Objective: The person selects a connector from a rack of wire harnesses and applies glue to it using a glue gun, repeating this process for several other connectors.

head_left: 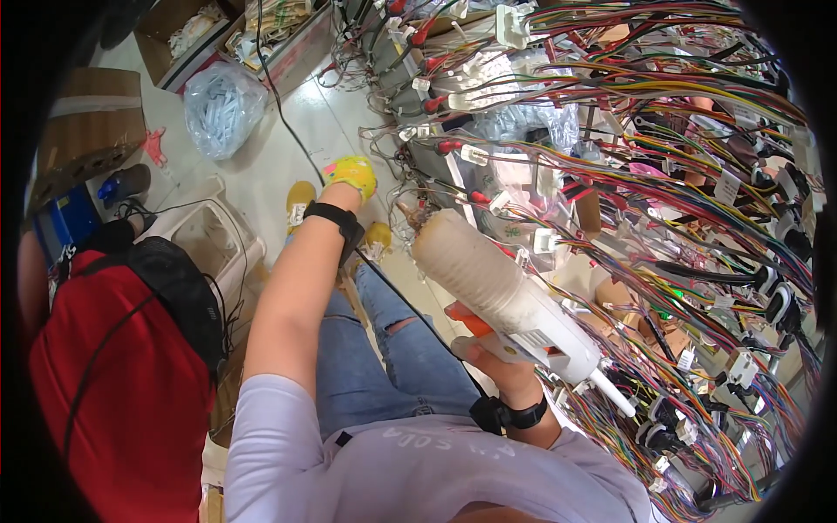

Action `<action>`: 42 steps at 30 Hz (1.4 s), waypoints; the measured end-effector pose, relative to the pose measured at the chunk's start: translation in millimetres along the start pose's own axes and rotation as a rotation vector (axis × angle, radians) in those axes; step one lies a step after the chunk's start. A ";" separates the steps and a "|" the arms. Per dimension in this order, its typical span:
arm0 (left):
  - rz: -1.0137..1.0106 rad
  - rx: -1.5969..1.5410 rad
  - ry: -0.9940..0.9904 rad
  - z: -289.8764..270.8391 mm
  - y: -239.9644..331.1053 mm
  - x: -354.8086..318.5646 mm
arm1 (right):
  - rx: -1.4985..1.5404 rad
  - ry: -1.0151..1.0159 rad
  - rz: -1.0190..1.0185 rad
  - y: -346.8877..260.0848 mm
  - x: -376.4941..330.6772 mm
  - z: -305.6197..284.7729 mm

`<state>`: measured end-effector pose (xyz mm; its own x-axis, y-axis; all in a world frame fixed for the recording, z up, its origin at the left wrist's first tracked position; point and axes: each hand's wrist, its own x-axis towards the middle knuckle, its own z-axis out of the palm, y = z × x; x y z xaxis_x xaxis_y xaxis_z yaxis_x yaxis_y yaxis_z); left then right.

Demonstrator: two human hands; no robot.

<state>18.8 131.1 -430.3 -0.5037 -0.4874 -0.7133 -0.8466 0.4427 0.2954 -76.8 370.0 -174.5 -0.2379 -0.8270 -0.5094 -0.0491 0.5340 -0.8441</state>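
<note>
White glue gun (514, 301) gripped by the right hand (497, 362), fingers largely hidden; yellow-gloved left hand (351, 174) reaches the wire harness (610, 174), grasp unclear.

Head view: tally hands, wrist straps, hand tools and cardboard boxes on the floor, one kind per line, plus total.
Hands: 2, left hand, right hand
Black wrist straps: 2, left strap, right strap
White glue gun: 1
Cardboard boxes: 2, big box, open box
Total: 7

We count one white plastic glue gun (514, 305), two black wristbands (336, 220), one clear plastic bag (222, 106), two brown cardboard boxes (87, 131) and one red backpack (122, 383).
</note>
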 end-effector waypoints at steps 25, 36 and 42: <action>0.418 -0.973 0.538 -83.4 42.4 -13.4 | 0.109 0.010 -0.115 -15.0 20.7 10.3; 0.306 -0.814 0.422 -55.1 57.7 19.5 | 0.097 0.035 0.141 2.8 4.7 4.7; 0.273 -0.905 0.428 -63.6 57.4 0.2 | 0.010 -0.009 -0.036 -1.9 18.1 3.9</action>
<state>-40.8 108.6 -373.1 -0.5670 -0.7601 -0.3174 -0.4182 -0.0664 0.9059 -77.3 353.3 -182.8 -0.2273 -0.8470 -0.4805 -0.0480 0.5026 -0.8632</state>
